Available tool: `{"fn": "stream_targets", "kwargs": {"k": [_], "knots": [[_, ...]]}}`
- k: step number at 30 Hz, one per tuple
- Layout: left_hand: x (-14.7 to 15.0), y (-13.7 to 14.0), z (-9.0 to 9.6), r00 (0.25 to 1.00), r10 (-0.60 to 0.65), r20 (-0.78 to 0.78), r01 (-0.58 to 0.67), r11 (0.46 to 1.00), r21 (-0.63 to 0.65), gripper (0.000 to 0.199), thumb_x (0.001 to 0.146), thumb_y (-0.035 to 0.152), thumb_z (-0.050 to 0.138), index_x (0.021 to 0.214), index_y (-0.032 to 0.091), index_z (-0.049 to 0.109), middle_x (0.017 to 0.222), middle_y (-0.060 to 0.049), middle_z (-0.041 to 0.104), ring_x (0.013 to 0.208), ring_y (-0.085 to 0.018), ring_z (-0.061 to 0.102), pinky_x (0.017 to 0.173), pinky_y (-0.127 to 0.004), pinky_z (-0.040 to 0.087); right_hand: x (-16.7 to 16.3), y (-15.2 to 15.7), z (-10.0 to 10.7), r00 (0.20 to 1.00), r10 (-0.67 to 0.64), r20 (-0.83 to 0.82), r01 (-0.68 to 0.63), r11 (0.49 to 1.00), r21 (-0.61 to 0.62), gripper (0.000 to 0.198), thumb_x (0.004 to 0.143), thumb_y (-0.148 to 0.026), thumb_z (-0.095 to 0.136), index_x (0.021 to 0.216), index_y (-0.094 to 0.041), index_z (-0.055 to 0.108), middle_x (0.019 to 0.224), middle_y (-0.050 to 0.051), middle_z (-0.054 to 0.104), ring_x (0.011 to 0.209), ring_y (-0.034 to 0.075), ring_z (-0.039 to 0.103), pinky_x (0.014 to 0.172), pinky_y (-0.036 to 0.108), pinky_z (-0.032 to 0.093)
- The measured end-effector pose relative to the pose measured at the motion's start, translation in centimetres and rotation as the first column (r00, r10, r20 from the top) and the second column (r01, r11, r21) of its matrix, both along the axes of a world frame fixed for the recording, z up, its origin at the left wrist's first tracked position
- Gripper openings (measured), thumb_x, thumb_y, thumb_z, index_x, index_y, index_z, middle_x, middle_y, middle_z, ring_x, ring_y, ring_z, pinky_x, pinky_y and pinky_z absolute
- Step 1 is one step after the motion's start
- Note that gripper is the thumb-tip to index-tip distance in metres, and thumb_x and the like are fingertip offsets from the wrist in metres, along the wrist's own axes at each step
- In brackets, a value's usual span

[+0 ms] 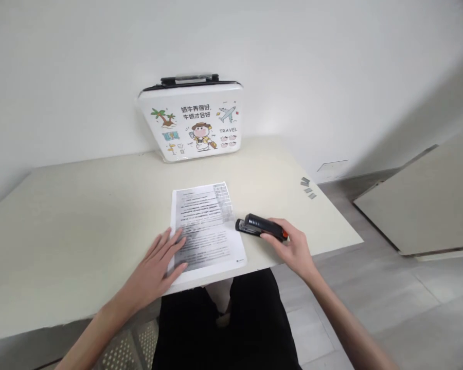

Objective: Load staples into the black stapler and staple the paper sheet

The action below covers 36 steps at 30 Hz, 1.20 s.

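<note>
A sheet of printed paper [206,234], perhaps with more sheets under it, lies near the front edge of the table. My left hand [156,267] rests flat on its lower left side with the fingers spread. In my right hand [293,246] is a black stapler [260,226] with a red patch at its rear end. Thumb and fingers wrap round the stapler's rear. Its front end points left, close beside the paper's right edge; I cannot tell whether the two touch.
A white case [200,126] with cartoon prints and a black handle stands against the wall at the back of the table [81,221]. Several strips of staples [307,187] lie near the table's right edge. A pale panel [428,205] stands on the floor at the right.
</note>
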<state>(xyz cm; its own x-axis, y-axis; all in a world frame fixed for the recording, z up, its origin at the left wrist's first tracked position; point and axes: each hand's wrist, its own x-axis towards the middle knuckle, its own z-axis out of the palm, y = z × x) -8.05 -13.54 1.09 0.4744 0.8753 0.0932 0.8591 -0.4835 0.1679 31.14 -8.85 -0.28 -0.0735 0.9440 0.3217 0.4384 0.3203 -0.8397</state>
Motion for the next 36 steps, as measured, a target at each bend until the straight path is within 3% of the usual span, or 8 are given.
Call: {"fn": "stream_targets", "kwargs": {"k": [9, 12, 15, 18, 24, 27, 30, 36], "knots": [[14.0, 10.9, -1.9, 0.988, -0.126, 0.094, 0.129, 0.991, -0.022, 0.065, 0.109, 0.060, 0.038, 0.160, 0.020, 0.044, 0.172, -0.015, 0.032, 0.163, -0.034, 0.018, 0.129, -0.068, 0.008, 2.2, -5.1, 0.3, 0.991, -0.130, 0.016, 0.129, 0.991, 0.018, 0.025, 0.097, -0.045, 0.069, 0.117, -0.029, 0.070, 0.107, 0.008, 0.077, 0.095, 0.029, 0.075, 0.079, 0.041, 0.063], [18.0, 12.7, -2.0, 0.974, -0.171, 0.149, 0.180, 0.982, -0.051, 0.069, 0.107, 0.064, 0.040, 0.159, 0.019, 0.044, 0.172, -0.018, 0.032, 0.163, -0.037, 0.018, 0.127, -0.072, 0.006, 2.2, -5.2, 0.5, 0.986, -0.164, 0.015, 0.163, 0.986, 0.015, 0.026, 0.097, -0.044, 0.070, 0.117, -0.029, 0.070, 0.109, 0.008, 0.078, 0.097, 0.029, 0.076, 0.083, 0.042, 0.064], [19.3, 13.0, -2.0, 0.955, -0.182, 0.235, 0.205, 0.976, -0.076, 0.069, 0.107, 0.062, 0.043, 0.163, 0.020, 0.037, 0.172, -0.017, 0.033, 0.163, -0.032, 0.019, 0.130, -0.064, 0.014, 2.1, -5.3, 0.9, 0.985, -0.169, 0.019, 0.169, 0.986, 0.013, 0.026, 0.096, -0.044, 0.071, 0.116, -0.028, 0.070, 0.107, 0.007, 0.077, 0.095, 0.028, 0.075, 0.082, 0.041, 0.063], [16.5, 11.5, -2.0, 0.936, -0.117, 0.332, 0.155, 0.984, -0.089, 0.069, 0.109, 0.058, 0.042, 0.166, 0.021, 0.029, 0.172, -0.015, 0.032, 0.161, -0.027, 0.026, 0.129, -0.049, 0.030, 1.9, -5.2, 1.0, 0.991, -0.125, 0.038, 0.124, 0.992, 0.008, 0.025, 0.096, -0.044, 0.071, 0.116, -0.029, 0.070, 0.105, 0.006, 0.077, 0.090, 0.027, 0.073, 0.075, 0.038, 0.061], [4.2, 5.0, -1.5, 0.953, 0.072, 0.295, -0.061, 0.997, -0.048, 0.056, 0.109, 0.049, 0.046, 0.161, 0.029, 0.039, 0.166, -0.009, 0.047, 0.150, -0.030, 0.049, 0.123, -0.051, 0.042, -0.8, -4.1, 0.9, 0.999, -0.007, 0.031, 0.009, 0.999, -0.037, 0.025, 0.097, -0.044, 0.070, 0.116, -0.028, 0.071, 0.105, 0.006, 0.077, 0.091, 0.026, 0.072, 0.077, 0.037, 0.060], [0.0, 2.0, -0.7, 0.898, 0.255, 0.359, -0.230, 0.967, -0.111, 0.052, 0.107, 0.052, 0.048, 0.155, 0.033, 0.048, 0.158, -0.005, 0.057, 0.132, -0.030, 0.065, 0.097, -0.042, 0.062, -3.6, -2.8, 0.7, 0.995, 0.093, 0.024, -0.091, 0.994, -0.063, 0.027, 0.096, -0.045, 0.072, 0.116, -0.028, 0.071, 0.108, 0.006, 0.077, 0.096, 0.027, 0.073, 0.082, 0.038, 0.059], [-1.4, 0.3, -0.3, 0.785, 0.397, 0.476, -0.335, 0.918, -0.212, 0.046, 0.105, 0.055, 0.049, 0.144, 0.033, 0.060, 0.151, -0.004, 0.063, 0.127, -0.031, 0.068, 0.076, -0.033, 0.065, -6.8, -1.2, 0.2, 0.982, 0.189, 0.017, -0.187, 0.979, -0.076, 0.029, 0.094, -0.046, 0.074, 0.115, -0.027, 0.072, 0.112, 0.006, 0.078, 0.101, 0.027, 0.072, 0.088, 0.039, 0.058], [-1.3, -0.6, -0.8, 0.633, 0.436, 0.639, -0.352, 0.898, -0.264, 0.036, 0.104, 0.051, 0.052, 0.128, 0.031, 0.071, 0.142, -0.004, 0.068, 0.139, -0.028, 0.059, 0.118, -0.046, 0.046, -12.6, 1.8, -0.5, 0.950, 0.309, -0.034, -0.311, 0.936, -0.166, 0.032, 0.093, -0.047, 0.074, 0.117, -0.027, 0.071, 0.114, 0.005, 0.078, 0.104, 0.026, 0.072, 0.094, 0.040, 0.055]]}}
